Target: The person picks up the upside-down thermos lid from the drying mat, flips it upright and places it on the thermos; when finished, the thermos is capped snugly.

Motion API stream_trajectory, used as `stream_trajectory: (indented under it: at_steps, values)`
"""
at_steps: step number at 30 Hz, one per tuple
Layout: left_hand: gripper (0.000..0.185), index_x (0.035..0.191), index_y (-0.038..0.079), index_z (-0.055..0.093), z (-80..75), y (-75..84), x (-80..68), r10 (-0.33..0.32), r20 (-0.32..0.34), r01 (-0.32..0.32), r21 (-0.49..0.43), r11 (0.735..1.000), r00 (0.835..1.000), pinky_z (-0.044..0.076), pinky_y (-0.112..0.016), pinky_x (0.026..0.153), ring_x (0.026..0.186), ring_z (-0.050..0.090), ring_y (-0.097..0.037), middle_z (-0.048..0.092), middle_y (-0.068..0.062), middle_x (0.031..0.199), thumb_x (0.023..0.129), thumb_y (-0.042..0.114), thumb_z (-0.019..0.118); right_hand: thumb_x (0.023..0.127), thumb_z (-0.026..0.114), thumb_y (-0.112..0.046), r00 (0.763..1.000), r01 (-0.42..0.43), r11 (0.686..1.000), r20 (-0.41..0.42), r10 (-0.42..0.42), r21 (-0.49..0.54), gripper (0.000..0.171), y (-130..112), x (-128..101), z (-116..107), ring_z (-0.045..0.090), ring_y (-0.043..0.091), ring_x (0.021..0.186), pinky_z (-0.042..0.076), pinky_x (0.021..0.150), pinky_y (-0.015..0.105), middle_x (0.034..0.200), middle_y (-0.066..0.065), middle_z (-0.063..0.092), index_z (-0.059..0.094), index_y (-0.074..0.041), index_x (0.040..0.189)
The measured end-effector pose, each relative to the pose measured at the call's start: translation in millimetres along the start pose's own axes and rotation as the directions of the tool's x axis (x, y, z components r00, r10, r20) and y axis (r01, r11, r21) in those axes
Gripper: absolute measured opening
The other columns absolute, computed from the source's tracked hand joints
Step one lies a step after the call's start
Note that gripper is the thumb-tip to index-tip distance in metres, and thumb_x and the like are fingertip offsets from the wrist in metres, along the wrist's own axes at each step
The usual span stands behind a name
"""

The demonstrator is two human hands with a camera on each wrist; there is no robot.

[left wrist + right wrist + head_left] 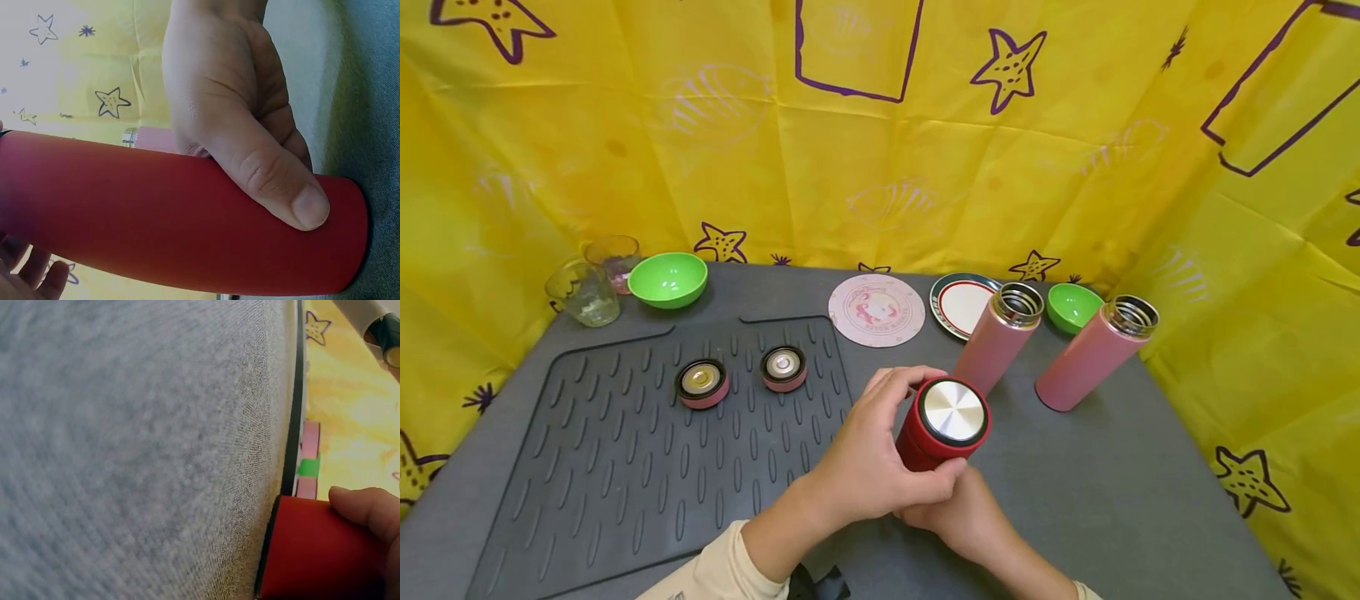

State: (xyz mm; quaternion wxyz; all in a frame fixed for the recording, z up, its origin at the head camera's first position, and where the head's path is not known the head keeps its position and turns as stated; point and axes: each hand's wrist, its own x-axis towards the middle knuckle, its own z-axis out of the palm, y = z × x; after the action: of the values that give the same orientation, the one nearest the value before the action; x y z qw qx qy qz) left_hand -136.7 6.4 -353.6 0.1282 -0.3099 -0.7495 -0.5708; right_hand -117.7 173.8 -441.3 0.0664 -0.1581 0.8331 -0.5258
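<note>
Fingers of the left hand (868,462) curled around the upper part of a red flask (942,425), near its silver-topped lid (953,411), while the right hand (958,517) gripped the flask lower down, most of it hidden behind the left hand. The flask stood tilted over the grey table (1112,492), in front of two open pink flasks (1000,337) and right of a ribbed mat (647,450) carrying two loose lids (703,382). Bowls, glasses and plates stood along the table's far edge, too small to read closely.

From the left wrist, the red flask (187,219) crossed the whole picture, its top cut off at the left edge. A thumb (275,181) pressed on its side near the base; the other fingers were out of sight behind it.

From the right wrist, blurred grey table (137,444) filled most of the picture. Only the flask's base (319,550) showed, with one fingertip (365,509) resting on it.
</note>
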Motion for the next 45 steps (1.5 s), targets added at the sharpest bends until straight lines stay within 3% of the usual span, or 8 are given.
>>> stream_trajectory:
  at_steps: [7,11,20,24,30,34,39,45]
  values:
    - [0.086,0.133,0.023,0.038,0.0,4.6,-1.3,-0.100,0.014,0.101,-0.044,0.994,0.995,0.045,-0.036,0.090,0.114,0.046,-0.012,0.048,0.009,0.124,0.066,0.036,0.090,0.067,0.081,-0.001,0.995,0.096,0.988,-0.024,-0.100,-0.117,0.032,-2,0,0,0.058,0.007,0.072,0.050,0.066,0.027,0.079,-0.013,0.062,0.064,-0.014,0.090]
    - [0.085,0.123,0.021,0.037,7.0,7.5,-0.9,-0.163,-0.025,0.162,-0.052,0.985,0.986,0.046,-0.033,0.088,0.108,0.051,-0.010,0.047,0.008,0.117,0.062,0.040,0.093,0.064,0.080,0.006,0.993,0.111,0.992,-0.033,-0.113,-0.068,0.036,-9,-1,-1,0.056,0.009,0.068,0.049,0.063,0.027,0.078,-0.011,0.061,0.062,-0.014,0.089]
    - [0.070,0.131,0.022,0.050,2.4,-0.3,0.9,0.008,0.024,-0.007,-0.050,0.999,1.000,0.047,-0.033,0.082,0.108,0.048,-0.012,0.055,0.010,0.118,0.070,0.024,0.084,0.068,0.082,-0.001,1.000,-0.002,1.000,-0.013,0.002,0.008,0.034,0,-3,-2,0.061,0.014,0.075,0.052,0.070,0.029,0.083,-0.006,0.065,0.064,-0.014,0.094]
    - [0.077,0.135,0.023,0.043,1.6,1.2,0.2,-0.034,0.037,0.036,-0.071,0.997,0.999,0.047,-0.033,0.086,0.111,0.048,-0.013,0.052,0.009,0.122,0.071,0.028,0.086,0.069,0.081,-0.002,1.000,0.026,0.998,-0.015,-0.027,-0.053,0.033,0,-2,-3,0.060,0.011,0.074,0.051,0.069,0.028,0.081,-0.009,0.064,0.064,-0.016,0.092]
    - [0.080,0.121,0.022,0.038,6.3,7.8,-0.4,-0.144,-0.053,0.140,-0.074,0.987,0.988,0.047,-0.033,0.086,0.107,0.052,-0.011,0.048,0.008,0.116,0.064,0.037,0.092,0.067,0.082,0.002,0.989,0.144,0.989,-0.004,-0.145,-0.044,0.038,1,1,-3,0.059,0.011,0.071,0.051,0.067,0.028,0.082,-0.009,0.063,0.063,-0.018,0.092]
    - [0.069,0.121,0.021,0.045,7.1,6.3,0.2,-0.068,-0.075,0.066,-0.027,0.997,0.995,0.048,-0.032,0.084,0.105,0.052,-0.012,0.052,0.008,0.115,0.067,0.030,0.088,0.066,0.081,0.002,0.993,0.122,0.992,0.002,-0.122,-0.033,0.040,0,2,-4,0.060,0.012,0.074,0.051,0.069,0.029,0.084,-0.009,0.064,0.062,-0.017,0.096]
    - [0.069,0.130,0.020,0.051,2.2,-0.1,2.5,0.033,-0.007,-0.033,-0.040,0.999,0.999,0.047,-0.031,0.082,0.106,0.049,-0.011,0.057,0.010,0.117,0.069,0.020,0.081,0.068,0.082,-0.001,1.000,0.004,1.000,-0.001,-0.004,-0.021,0.035,0,-1,-4,0.061,0.012,0.074,0.052,0.069,0.029,0.082,-0.007,0.065,0.064,-0.014,0.095]
    - [0.082,0.139,0.023,0.041,-0.1,1.9,2.3,-0.008,0.036,0.011,-0.070,0.997,0.999,0.045,-0.033,0.092,0.114,0.048,-0.012,0.050,0.009,0.126,0.070,0.028,0.085,0.067,0.082,-0.002,0.998,0.067,0.992,-0.009,-0.068,-0.103,0.031,1,-1,-1,0.058,0.008,0.070,0.051,0.065,0.027,0.078,-0.011,0.062,0.064,-0.014,0.089]
